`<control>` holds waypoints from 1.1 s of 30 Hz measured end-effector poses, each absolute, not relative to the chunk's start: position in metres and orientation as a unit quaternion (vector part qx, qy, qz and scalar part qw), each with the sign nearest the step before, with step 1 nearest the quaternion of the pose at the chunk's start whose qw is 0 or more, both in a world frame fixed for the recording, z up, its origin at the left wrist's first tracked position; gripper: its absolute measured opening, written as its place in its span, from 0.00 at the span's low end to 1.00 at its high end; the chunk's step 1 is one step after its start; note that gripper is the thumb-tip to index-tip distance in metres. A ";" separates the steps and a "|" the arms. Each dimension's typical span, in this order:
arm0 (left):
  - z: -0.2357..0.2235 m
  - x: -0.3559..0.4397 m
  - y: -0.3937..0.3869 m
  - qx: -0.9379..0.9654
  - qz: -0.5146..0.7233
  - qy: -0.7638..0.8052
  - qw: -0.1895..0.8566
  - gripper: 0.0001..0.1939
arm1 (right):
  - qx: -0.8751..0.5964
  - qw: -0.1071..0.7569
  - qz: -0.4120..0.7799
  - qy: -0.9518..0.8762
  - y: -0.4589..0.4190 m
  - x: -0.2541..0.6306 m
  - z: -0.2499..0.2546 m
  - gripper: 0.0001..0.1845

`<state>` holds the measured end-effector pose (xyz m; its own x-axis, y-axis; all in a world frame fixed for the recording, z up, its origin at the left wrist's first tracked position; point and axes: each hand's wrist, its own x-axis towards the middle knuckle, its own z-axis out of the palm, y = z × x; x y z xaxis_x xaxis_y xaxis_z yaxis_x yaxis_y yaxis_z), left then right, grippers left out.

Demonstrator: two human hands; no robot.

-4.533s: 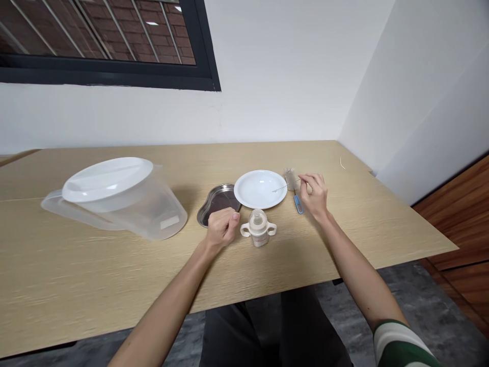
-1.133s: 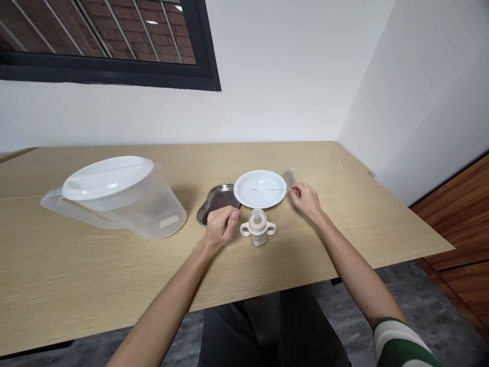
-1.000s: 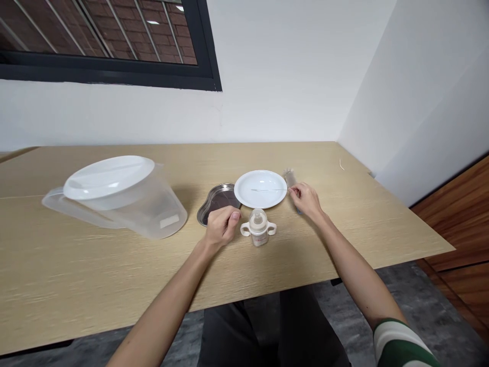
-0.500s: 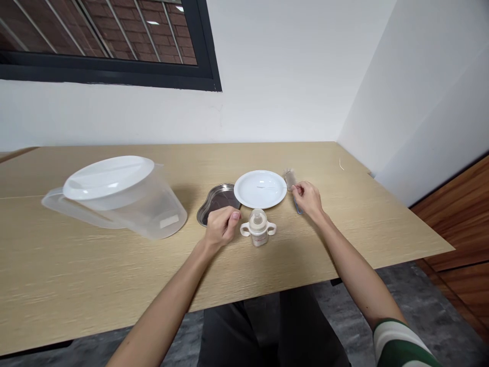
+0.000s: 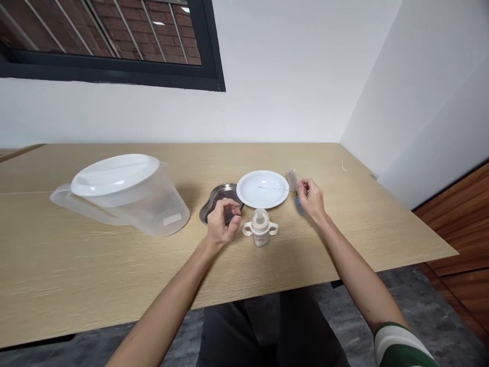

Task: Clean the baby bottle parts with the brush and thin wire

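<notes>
My left hand point(image 5: 223, 223) is raised over the front of a kidney-shaped metal tray point(image 5: 204, 214), its fingers curled loosely apart from the thumb and holding nothing. My right hand point(image 5: 311, 200) is just right of a white oval plate point(image 5: 254, 200). A thin wire-like rod point(image 5: 275, 189) lies across that plate, its right end close to my right fingertips; those fingers look loosened and apart from it. Beside the same hand is a brush with pale bristles point(image 5: 292, 179) and a blue handle point(image 5: 300, 205), partly hidden. A two-handled baby bottle point(image 5: 261, 228) stands upright between my hands.
A large translucent lidded pitcher point(image 5: 153, 204) stands on the left of the wooden table point(image 5: 133, 270). A small bent white piece point(image 5: 344, 165) lies at the far right. Behind the table are a white wall and a dark-framed window point(image 5: 214, 66).
My left hand has gone from a fist to loosely open. The right fingers have loosened and drawn slightly away from the thin rod. The view has shifted a little.
</notes>
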<state>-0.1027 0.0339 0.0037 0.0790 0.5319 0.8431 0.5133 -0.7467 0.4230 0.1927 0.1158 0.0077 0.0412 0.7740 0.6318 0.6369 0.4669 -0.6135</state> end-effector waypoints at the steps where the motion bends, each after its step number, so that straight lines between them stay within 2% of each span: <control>1: 0.002 -0.102 0.035 0.729 0.592 0.343 0.022 0.19 | -0.505 0.520 0.068 -0.686 0.115 0.192 0.008 0.19; 6: 0.006 -0.092 0.034 0.739 0.590 0.304 0.112 0.35 | -0.459 0.555 0.050 -0.693 0.104 0.187 0.014 0.21; 10: 0.011 -0.074 0.022 0.732 0.560 0.342 0.185 0.40 | -0.364 0.545 0.014 -0.755 0.087 0.176 0.024 0.27; 13: 0.015 -0.059 0.014 0.720 0.527 0.388 0.230 0.43 | -0.288 0.523 0.064 -0.800 0.070 0.158 0.029 0.23; 15: 0.016 -0.051 0.011 0.709 0.503 0.429 0.247 0.40 | -0.274 0.489 0.098 -0.822 0.059 0.145 0.031 0.28; 17: 0.016 -0.048 0.010 0.705 0.475 0.461 0.255 0.33 | -0.287 0.453 0.112 -0.837 0.051 0.134 0.031 0.33; 20: 0.014 -0.049 0.011 0.714 0.428 0.469 0.295 0.22 | -0.327 0.396 0.119 -0.850 0.045 0.126 0.031 0.30; 23: 0.011 -0.051 0.013 0.733 0.414 0.438 0.315 0.15 | -0.348 0.341 0.109 -0.866 0.042 0.123 0.031 0.27; 27: 0.006 -0.050 0.015 0.721 0.421 0.456 0.308 0.12 | -0.377 0.328 0.053 -0.865 0.038 0.117 0.033 0.27; 33: 0.004 -0.044 0.015 0.692 0.429 0.484 0.322 0.11 | -0.445 0.337 -0.051 -0.828 0.036 0.103 0.030 0.25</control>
<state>-0.0438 0.0153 0.0038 0.1645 0.9455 0.2810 0.3931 -0.3241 0.8605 0.1034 0.0358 0.0300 -0.3770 0.7025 0.6036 0.7716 0.5987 -0.2149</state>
